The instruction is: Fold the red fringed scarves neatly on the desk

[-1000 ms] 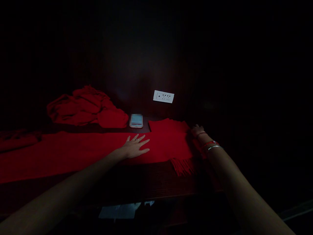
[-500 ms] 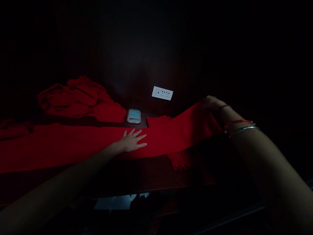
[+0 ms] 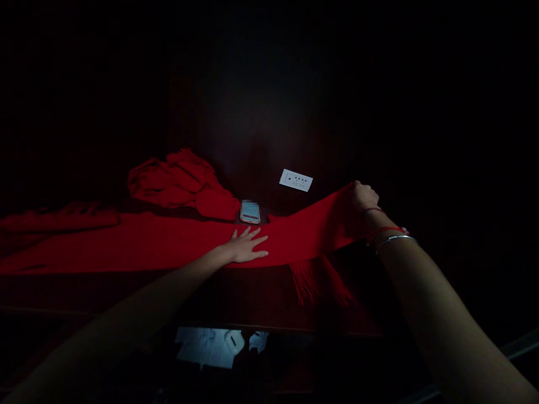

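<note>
A long red scarf (image 3: 160, 244) stretches across a dark wooden surface, its fringe (image 3: 305, 283) hanging toward the front edge. My left hand (image 3: 248, 247) lies flat on the scarf's middle, fingers spread, a ring on one of them. Over at the right, my right hand (image 3: 365, 196) grips the scarf's end and lifts it off the surface; that stretch slopes upward. Bracelets circle my right wrist. Part of the scarf's layers near the fringe is hidden beneath the raised stretch.
Behind the scarf sits a crumpled red cloth heap (image 3: 177, 185), with a lit phone (image 3: 250, 212) beside it. A white wall socket (image 3: 296, 180) is on the dark back panel. Pale items (image 3: 208, 345) lie below the front edge. Surroundings are very dark.
The view has shifted, moving most things rightward in the picture. My right hand still holds the raised scarf end, and more fringe shows below it. My left hand stays flat on the scarf.
</note>
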